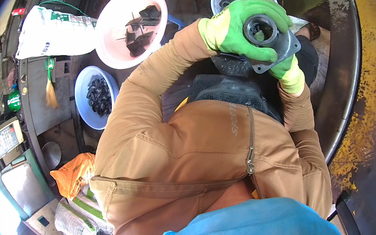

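A dark grey flanged housing [284,48] with a round collar and holes in its flange corners is held up at the far side of my lap. My left hand [236,27], in a green and yellow-green glove, is closed round the collar, fingers over its far side and thumb along the near side. Below the flange, my right hand [290,75] grips the same housing from the right; its fingers are mostly hidden behind the part. Green shows inside the collar's opening. Just beyond my hands, a white tub [218,1] holds similar dark round parts.
A pinkish-white basin [108,42] with dark pieces stands left of my left arm. Nearer is a light blue basin [81,97] full of small black parts. A white sack [57,35], a hand brush [50,91] and an orange bag [73,176] are farther left. A worn yellow metal surface [366,116] lies right.
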Demonstrator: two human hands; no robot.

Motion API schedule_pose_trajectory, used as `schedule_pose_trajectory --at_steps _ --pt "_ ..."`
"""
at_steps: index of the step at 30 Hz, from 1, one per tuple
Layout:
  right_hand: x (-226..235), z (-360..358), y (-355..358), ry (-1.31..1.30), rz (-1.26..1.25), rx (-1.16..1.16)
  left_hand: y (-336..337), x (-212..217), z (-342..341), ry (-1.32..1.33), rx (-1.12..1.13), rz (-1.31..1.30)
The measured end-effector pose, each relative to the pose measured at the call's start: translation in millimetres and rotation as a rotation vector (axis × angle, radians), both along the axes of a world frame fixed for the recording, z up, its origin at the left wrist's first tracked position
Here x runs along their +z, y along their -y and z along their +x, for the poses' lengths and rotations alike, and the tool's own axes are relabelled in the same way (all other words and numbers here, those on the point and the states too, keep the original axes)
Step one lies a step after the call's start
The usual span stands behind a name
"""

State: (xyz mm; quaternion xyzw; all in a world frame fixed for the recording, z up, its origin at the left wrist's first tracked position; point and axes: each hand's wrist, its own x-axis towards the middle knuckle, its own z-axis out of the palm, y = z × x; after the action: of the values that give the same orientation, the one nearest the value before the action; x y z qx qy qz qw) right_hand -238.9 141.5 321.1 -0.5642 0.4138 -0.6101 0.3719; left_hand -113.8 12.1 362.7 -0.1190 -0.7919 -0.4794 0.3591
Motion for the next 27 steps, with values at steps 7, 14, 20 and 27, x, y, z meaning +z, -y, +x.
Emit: schedule_pose_trajectory --at_steps 7,14,20,27 --pt "-42 -12 -26 0.031 0.318 0.169 2 4 3 0.297 -0.489 0.210" --pt "-55 -12 0 -0.204 0.130 -0.205 15 11 -3 0.295 -0.402 0.041" --pt "-35 -25 30 -0.695 -0.225 -0.583 -18 7 -6 0.186 0.098 0.695" --pt "-11 -3 17 -0.493 -0.131 -0.478 -13 -31 -14 -0.150 0.391 -0.034"
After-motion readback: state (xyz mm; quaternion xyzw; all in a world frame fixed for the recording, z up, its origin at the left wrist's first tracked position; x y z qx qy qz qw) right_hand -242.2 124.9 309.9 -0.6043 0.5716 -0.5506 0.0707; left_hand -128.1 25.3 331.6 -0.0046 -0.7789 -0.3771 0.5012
